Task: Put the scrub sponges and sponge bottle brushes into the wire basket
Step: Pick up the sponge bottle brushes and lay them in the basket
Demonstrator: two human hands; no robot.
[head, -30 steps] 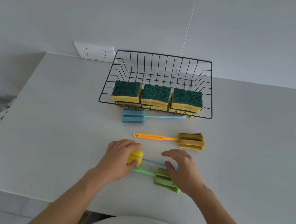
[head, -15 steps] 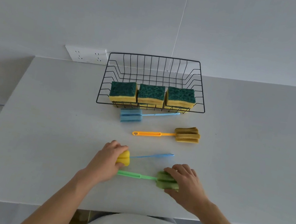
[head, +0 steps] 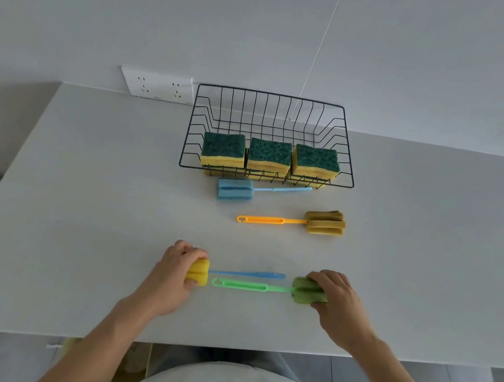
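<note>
A black wire basket (head: 347,146) stands at the back of the white table, with three green-and-yellow scrub sponges (head: 269,158) lined up along its front. My left hand (head: 173,272) grips the yellow sponge head of a blue-handled bottle brush (head: 246,274). My right hand (head: 337,303) grips the green sponge head of a green-handled brush (head: 243,285). The two handles lie almost parallel, pointing at each other. A blue brush (head: 234,188) lies just in front of the basket. An orange-handled brush (head: 324,223) with a mustard head rests below it.
A white wall socket plate (head: 158,85) sits left of the basket and a thin white cord (head: 319,47) hangs down the wall behind it. The table's front edge (head: 220,348) runs close to my body. Clutter lies on the floor at the far left.
My hands have moved apart, each pulling a brush by its head: the yellow-headed one to the left, the green one to the right. The handles now sit side by side instead of crossed.
</note>
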